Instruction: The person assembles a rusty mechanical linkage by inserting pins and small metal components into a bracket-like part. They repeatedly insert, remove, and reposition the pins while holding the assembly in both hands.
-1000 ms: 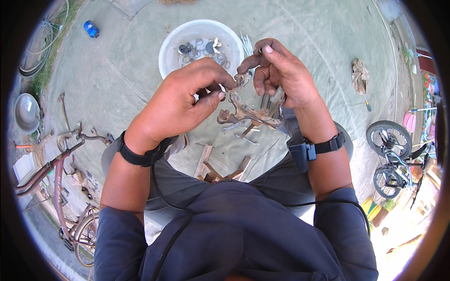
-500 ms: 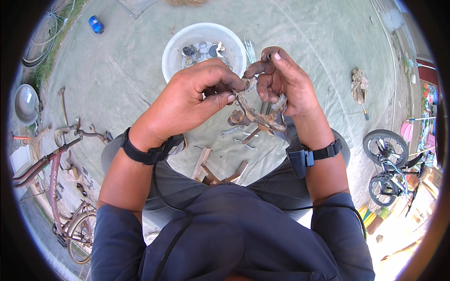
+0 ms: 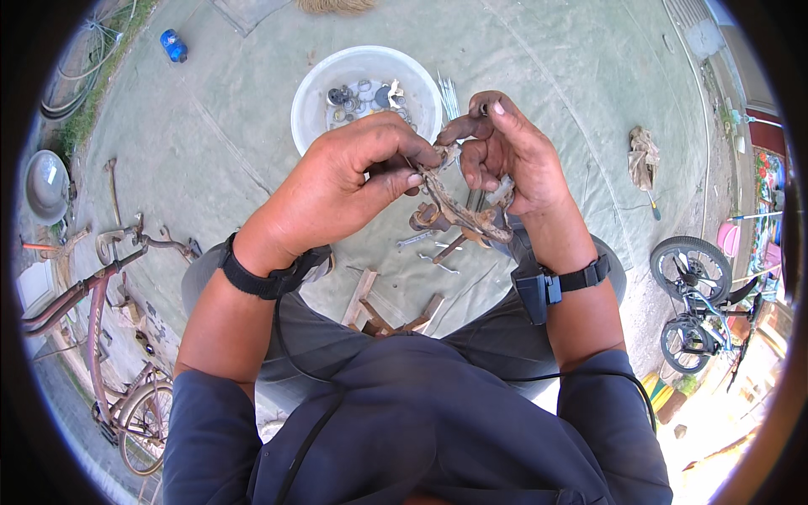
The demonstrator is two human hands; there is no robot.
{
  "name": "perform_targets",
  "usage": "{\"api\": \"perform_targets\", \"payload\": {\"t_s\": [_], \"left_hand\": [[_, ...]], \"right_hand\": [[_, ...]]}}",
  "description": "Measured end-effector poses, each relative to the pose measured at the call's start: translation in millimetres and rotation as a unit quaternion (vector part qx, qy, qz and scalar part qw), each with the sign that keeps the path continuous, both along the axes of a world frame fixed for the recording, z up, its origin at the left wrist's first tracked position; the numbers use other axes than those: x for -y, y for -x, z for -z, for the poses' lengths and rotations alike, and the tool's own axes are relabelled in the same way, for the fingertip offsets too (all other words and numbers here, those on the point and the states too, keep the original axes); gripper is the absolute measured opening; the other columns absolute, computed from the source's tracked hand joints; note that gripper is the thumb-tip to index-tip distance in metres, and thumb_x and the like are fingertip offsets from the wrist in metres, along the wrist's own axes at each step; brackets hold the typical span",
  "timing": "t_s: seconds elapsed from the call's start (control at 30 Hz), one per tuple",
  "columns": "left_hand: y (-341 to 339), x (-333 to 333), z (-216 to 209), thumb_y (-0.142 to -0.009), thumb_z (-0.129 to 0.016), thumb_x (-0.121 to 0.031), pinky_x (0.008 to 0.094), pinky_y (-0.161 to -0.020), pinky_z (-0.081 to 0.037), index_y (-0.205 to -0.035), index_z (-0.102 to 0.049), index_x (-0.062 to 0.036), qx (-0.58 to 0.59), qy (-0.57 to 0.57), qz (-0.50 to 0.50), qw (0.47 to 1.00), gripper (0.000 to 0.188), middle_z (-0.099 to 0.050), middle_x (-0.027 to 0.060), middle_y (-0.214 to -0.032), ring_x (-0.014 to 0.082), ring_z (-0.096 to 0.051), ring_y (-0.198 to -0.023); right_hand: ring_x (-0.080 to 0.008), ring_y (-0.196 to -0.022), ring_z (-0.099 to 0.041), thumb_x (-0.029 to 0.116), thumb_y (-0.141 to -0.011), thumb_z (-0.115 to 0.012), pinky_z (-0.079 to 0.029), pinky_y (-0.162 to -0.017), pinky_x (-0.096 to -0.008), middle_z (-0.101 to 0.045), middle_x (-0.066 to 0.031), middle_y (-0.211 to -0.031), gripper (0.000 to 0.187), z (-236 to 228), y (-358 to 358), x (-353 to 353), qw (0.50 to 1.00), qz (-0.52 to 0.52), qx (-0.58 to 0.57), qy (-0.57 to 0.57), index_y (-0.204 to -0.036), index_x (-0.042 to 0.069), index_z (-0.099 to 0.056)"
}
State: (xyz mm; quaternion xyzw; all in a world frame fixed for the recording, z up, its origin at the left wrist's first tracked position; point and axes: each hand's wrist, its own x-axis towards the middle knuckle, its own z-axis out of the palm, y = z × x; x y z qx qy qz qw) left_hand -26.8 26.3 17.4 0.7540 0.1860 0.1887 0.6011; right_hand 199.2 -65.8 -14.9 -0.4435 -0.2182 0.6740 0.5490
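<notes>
Both my hands hold one rusty curved metal bicycle part [image 3: 459, 210] up in front of me. My left hand [image 3: 345, 189] pinches its upper end between thumb and fingers. My right hand [image 3: 509, 156] grips the other side, fingers curled around it. Below the part, on the grey ground sheet, lie a few small spanners [image 3: 425, 244] and a wooden stool frame [image 3: 379, 307]. A white plastic basin [image 3: 316, 105] with several small metal parts stands just beyond my hands.
A rusty red bicycle frame [image 3: 88, 311] lies at the left, a small child's bicycle [image 3: 699, 303] at the right. A blue bottle [image 3: 174, 45] stands far left, a rag [image 3: 644, 156] right, a metal bowl [image 3: 46, 185] at the left edge.
Both hands have lifted the rusty part a little and drawn closer together around it; my left fingers have shifted to pinch its upper end.
</notes>
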Motion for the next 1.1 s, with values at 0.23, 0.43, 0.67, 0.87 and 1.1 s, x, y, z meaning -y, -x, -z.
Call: {"api": "perform_targets", "payload": {"t_s": [0.23,0.43,0.67,0.87,1.1], "left_hand": [[-0.3,-2.0,0.4,-0.087,-0.062,0.010,0.0307,-0.077,-0.053,-0.108,-0.068,-0.0032,0.001,-0.014,-0.001,1.000,0.025,-0.064,0.0077,-0.095,0.0182,-0.065,-0.087],[0.8,-1.2,0.9,-0.089,-0.059,0.010,0.0292,-0.078,-0.054,-0.110,-0.068,-0.0015,0.003,0.010,0.006,1.000,0.026,-0.064,0.0085,-0.098,0.0172,-0.066,-0.087],[0.5,0.2,2.8,-0.091,-0.058,0.010,0.0277,-0.077,-0.055,-0.115,-0.067,-0.0012,0.008,0.067,-0.003,0.998,0.028,-0.063,0.0083,-0.104,0.0145,-0.066,-0.087],[0.3,1.1,2.0,-0.093,-0.058,0.009,0.0271,-0.077,-0.055,-0.118,-0.067,-0.0015,0.004,0.082,-0.007,0.997,0.028,-0.063,0.0077,-0.105,0.0136,-0.065,-0.087],[-0.6,1.6,1.0,-0.094,-0.058,0.008,0.0268,-0.078,-0.055,-0.119,-0.066,-0.0013,0.003,0.117,-0.010,0.993,0.028,-0.063,0.0069,-0.106,0.0127,-0.064,-0.088]], "right_hand": [[-0.0166,-0.056,-0.062,0.044,-0.103,-0.050,-0.036,-0.043,-0.0213,-0.069,-0.0230,-0.109,0.037,1.3,-2.9,0.9,0.999,-0.017,-0.018,-0.033,-0.115,0.010,-0.052],[-0.0161,-0.055,-0.062,0.045,-0.103,-0.050,-0.035,-0.042,-0.0208,-0.068,-0.0232,-0.111,0.037,2.0,-3.4,1.6,0.999,-0.016,-0.014,-0.035,-0.115,0.010,-0.053],[-0.0171,-0.056,-0.063,0.044,-0.103,-0.050,-0.036,-0.042,-0.0204,-0.068,-0.0239,-0.111,0.036,2.3,-3.0,1.2,0.999,-0.006,-0.031,-0.039,-0.115,0.010,-0.052],[-0.0173,-0.057,-0.063,0.044,-0.103,-0.050,-0.036,-0.043,-0.0204,-0.068,-0.0243,-0.111,0.037,-2.2,-2.3,1.6,0.999,0.002,-0.012,-0.051,-0.115,0.009,-0.051],[-0.0179,-0.057,-0.063,0.046,-0.102,-0.052,-0.037,-0.044,-0.0215,-0.068,-0.0237,-0.109,0.040,-6.2,-3.4,1.5,0.998,0.003,0.021,-0.057,-0.115,0.009,-0.051]]}}
